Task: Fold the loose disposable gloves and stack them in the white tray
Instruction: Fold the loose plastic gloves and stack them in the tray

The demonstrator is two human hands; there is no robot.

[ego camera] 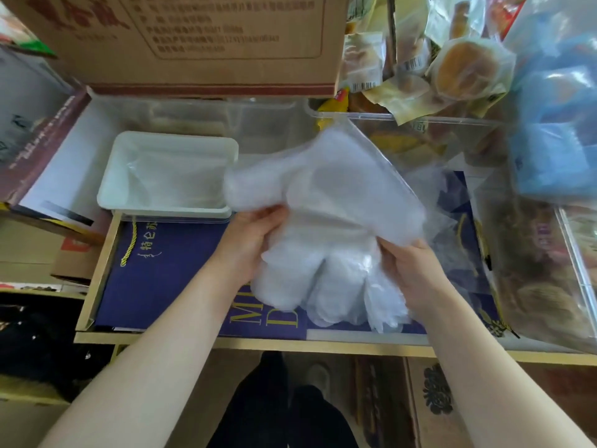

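Observation:
A translucent white disposable glove [323,202] hangs spread in the air above the blue bag, its fingers pointing down toward me and its cuff toward the back. My left hand [255,237] pinches its left side near the thumb part. On the glove's right edge, my right hand [410,270] grips the plastic. The white tray [111,192] stands to the left of the glove, with thin clear plastic lying flat inside it. More loose clear gloves [452,227] lie crumpled on the right, behind the held one.
A blue paper bag [168,273] with a gold cord covers the wooden shelf [97,276]. A large cardboard box [193,43] looms at the back. Clear bins with wrapped snacks [468,69] crowd the back right, and a blue packet [555,140] sits far right.

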